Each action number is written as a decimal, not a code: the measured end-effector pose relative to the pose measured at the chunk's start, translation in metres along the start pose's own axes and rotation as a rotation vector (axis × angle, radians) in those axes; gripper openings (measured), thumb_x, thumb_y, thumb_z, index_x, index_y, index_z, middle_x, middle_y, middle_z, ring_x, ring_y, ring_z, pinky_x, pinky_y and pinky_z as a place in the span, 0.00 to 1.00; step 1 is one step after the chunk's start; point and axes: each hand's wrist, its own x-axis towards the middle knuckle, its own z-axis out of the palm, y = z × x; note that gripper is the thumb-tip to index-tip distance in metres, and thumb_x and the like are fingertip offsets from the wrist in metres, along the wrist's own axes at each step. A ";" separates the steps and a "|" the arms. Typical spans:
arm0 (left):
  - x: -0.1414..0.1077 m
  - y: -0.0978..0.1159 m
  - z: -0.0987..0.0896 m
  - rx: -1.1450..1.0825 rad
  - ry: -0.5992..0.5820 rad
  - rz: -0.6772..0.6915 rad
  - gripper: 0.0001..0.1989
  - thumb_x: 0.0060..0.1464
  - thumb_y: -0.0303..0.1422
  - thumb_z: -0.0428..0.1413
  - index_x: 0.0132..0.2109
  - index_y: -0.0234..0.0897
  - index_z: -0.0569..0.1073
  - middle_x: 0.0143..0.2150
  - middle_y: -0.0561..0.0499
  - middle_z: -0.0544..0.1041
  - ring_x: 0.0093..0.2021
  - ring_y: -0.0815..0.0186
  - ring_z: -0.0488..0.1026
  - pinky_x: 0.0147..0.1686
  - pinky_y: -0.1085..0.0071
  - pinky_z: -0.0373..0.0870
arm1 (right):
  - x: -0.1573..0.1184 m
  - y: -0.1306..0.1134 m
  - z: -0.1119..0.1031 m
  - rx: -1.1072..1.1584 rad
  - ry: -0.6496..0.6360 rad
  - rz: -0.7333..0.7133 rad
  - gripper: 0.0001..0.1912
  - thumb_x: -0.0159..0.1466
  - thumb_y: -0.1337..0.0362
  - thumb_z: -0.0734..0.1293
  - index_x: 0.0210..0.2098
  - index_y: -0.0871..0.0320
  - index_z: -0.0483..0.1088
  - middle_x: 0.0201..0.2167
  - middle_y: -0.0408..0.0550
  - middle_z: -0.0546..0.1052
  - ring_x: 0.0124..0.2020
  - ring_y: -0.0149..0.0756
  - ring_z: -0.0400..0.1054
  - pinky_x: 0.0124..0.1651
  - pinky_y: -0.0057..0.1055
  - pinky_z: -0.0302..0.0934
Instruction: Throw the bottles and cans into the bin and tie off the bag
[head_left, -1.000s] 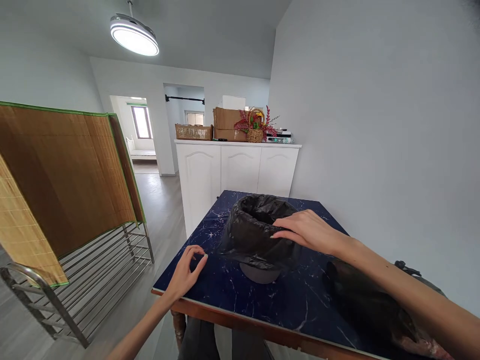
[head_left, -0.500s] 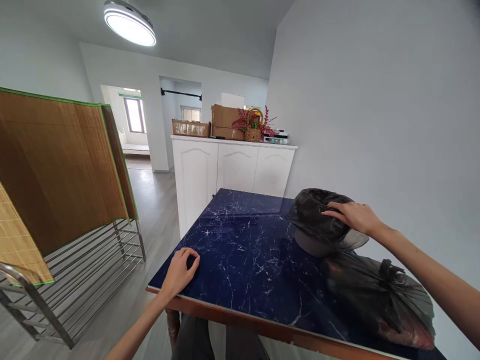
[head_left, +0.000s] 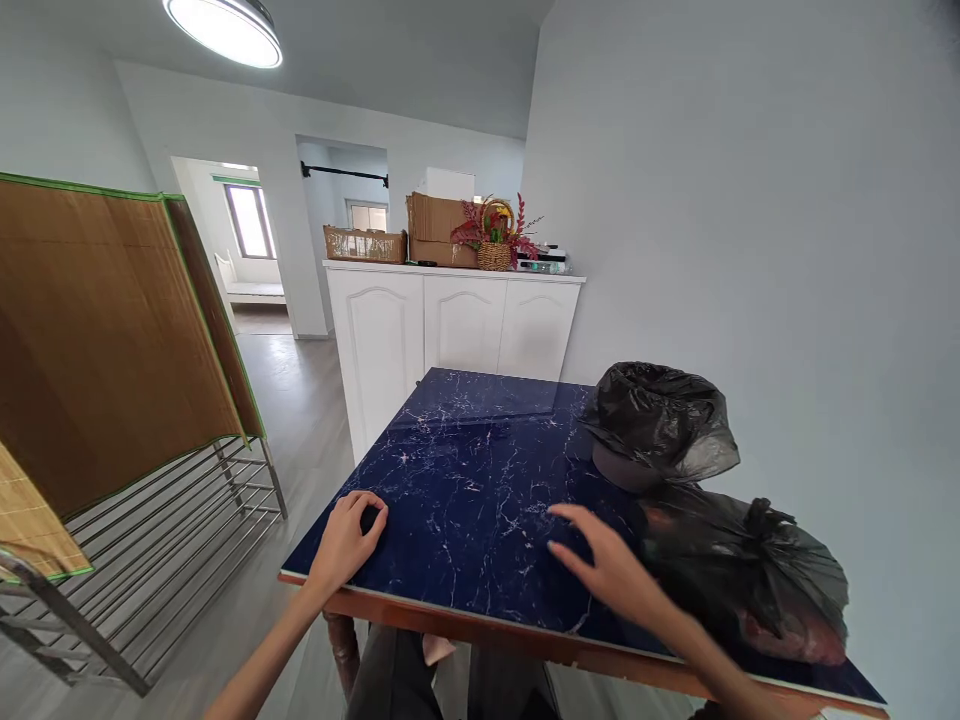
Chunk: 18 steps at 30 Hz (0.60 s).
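Note:
My left hand (head_left: 352, 532) rests on the near left part of the dark blue marbled table (head_left: 480, 520). Its fingers curl round to the thumb in a loose ring, and nothing shows inside. My right hand (head_left: 607, 565) is above the tabletop near the front edge, empty, thumb and fingers apart. To its right lies a knotted black plastic bag (head_left: 750, 570) with something reddish showing through. Behind that, against the wall, stands a grey bin (head_left: 622, 468) with a black bag liner (head_left: 667, 415) folded over its rim, covering what is inside.
A white cabinet (head_left: 461, 325) beyond the table carries cardboard boxes (head_left: 442, 230) and a flower basket (head_left: 495, 255). At left, a metal rack (head_left: 172, 500) holds a brown bamboo mat (head_left: 97, 330). The wall (head_left: 750, 250) borders the table's right side.
My right hand has let go of the black bag liner and moved left and toward me over the tabletop. My left hand stays on the table. The view has shifted slightly.

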 end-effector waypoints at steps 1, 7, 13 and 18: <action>0.000 0.000 0.000 0.001 -0.002 0.002 0.15 0.67 0.46 0.51 0.41 0.41 0.76 0.47 0.43 0.80 0.51 0.51 0.75 0.58 0.52 0.67 | -0.012 -0.004 0.018 0.074 0.005 0.037 0.21 0.74 0.51 0.64 0.65 0.42 0.66 0.63 0.50 0.77 0.62 0.53 0.74 0.63 0.55 0.73; 0.002 0.002 -0.001 0.012 0.005 -0.012 0.16 0.66 0.47 0.52 0.41 0.41 0.76 0.47 0.43 0.81 0.49 0.51 0.76 0.55 0.55 0.69 | -0.030 -0.007 0.038 0.301 0.019 0.338 0.22 0.75 0.46 0.61 0.63 0.44 0.73 0.64 0.50 0.77 0.66 0.53 0.71 0.66 0.55 0.68; 0.004 0.003 -0.002 0.023 0.016 -0.022 0.18 0.65 0.49 0.51 0.41 0.41 0.77 0.45 0.44 0.82 0.48 0.52 0.77 0.53 0.57 0.71 | -0.026 -0.013 0.025 0.370 -0.015 0.422 0.22 0.75 0.44 0.61 0.60 0.44 0.76 0.63 0.47 0.78 0.66 0.50 0.70 0.63 0.47 0.70; 0.004 0.004 -0.002 0.019 0.035 -0.054 0.19 0.65 0.49 0.51 0.42 0.41 0.78 0.45 0.44 0.83 0.46 0.53 0.78 0.51 0.57 0.72 | -0.027 -0.014 0.026 0.371 -0.007 0.420 0.22 0.75 0.45 0.60 0.59 0.43 0.77 0.61 0.46 0.80 0.63 0.50 0.73 0.49 0.39 0.76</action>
